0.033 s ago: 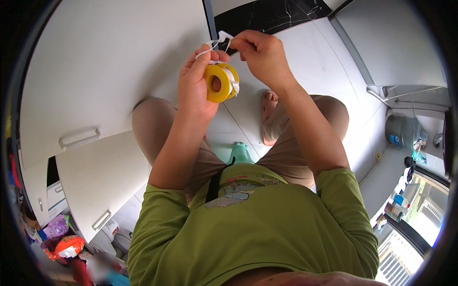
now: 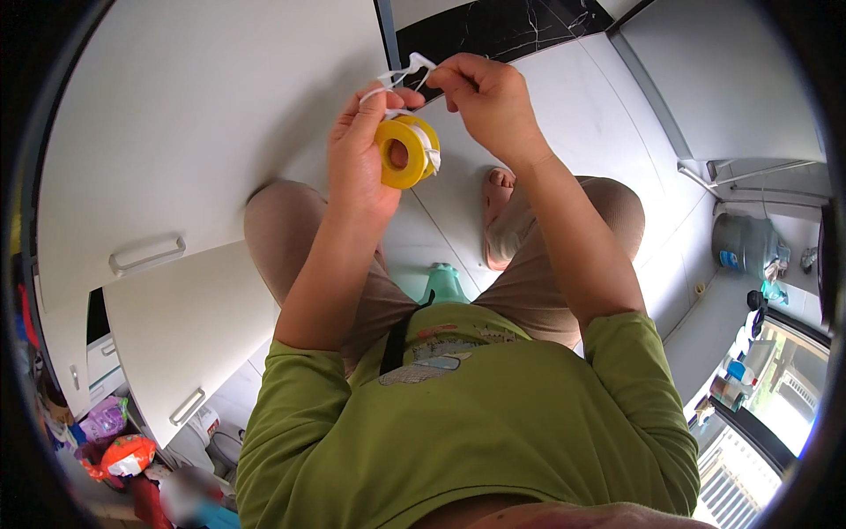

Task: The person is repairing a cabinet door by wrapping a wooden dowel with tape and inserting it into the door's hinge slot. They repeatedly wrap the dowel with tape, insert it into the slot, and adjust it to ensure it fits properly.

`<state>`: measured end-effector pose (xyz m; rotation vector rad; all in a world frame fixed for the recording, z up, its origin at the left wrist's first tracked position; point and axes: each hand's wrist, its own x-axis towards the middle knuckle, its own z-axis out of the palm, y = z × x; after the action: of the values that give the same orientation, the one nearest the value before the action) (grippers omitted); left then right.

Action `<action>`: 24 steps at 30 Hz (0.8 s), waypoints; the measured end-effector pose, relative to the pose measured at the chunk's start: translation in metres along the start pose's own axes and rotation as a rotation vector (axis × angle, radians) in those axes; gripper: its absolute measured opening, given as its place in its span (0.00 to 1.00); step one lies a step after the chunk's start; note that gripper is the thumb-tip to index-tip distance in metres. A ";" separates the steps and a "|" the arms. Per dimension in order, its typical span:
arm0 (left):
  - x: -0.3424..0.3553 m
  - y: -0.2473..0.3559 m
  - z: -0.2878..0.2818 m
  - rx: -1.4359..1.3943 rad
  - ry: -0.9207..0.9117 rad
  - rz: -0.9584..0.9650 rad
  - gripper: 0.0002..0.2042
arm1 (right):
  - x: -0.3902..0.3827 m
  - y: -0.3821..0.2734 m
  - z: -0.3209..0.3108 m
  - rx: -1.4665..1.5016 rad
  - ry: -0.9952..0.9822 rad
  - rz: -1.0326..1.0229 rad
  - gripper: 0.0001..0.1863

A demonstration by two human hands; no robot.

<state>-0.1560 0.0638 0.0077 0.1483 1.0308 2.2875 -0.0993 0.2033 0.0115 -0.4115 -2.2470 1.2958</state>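
A yellow spool of white thread seal tape (image 2: 407, 174) is in my left hand (image 2: 354, 154). A finger pokes through the spool's hole, and the thumb and other fingers are curled near its top. Loose, twisted white tape (image 2: 419, 61) runs in a small loop from my left fingertips to my right hand (image 2: 491, 101). The right thumb and forefinger pinch that tape just right of and above the spool. A crumpled bit of tape hangs at the spool's right side.
White cabinet doors (image 2: 203, 106) stand to the left, one lower door (image 2: 194, 335) swung out. A pale green stool (image 2: 445, 280) is beneath me on the tiled floor (image 2: 582, 106). A large water bottle (image 2: 742, 242) is at the right; colourful packages (image 2: 128, 456) lie at lower left.
The spool and my left hand have shifted very slightly left. The tape's upper loop sits a touch higher, and both hands keep their grip.
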 end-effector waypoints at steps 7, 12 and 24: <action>-0.003 0.004 0.003 0.110 0.020 0.061 0.07 | 0.002 -0.004 -0.019 0.233 0.019 0.137 0.08; -0.002 -0.007 0.000 0.244 -0.025 0.048 0.07 | -0.001 -0.008 -0.032 0.386 0.076 0.200 0.09; -0.027 0.022 0.028 0.729 0.000 0.270 0.19 | -0.008 -0.024 -0.053 0.299 -0.065 0.166 0.10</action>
<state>-0.1358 0.0549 0.0463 0.6116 1.8972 2.0174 -0.0628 0.2256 0.0521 -0.4578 -2.0594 1.7230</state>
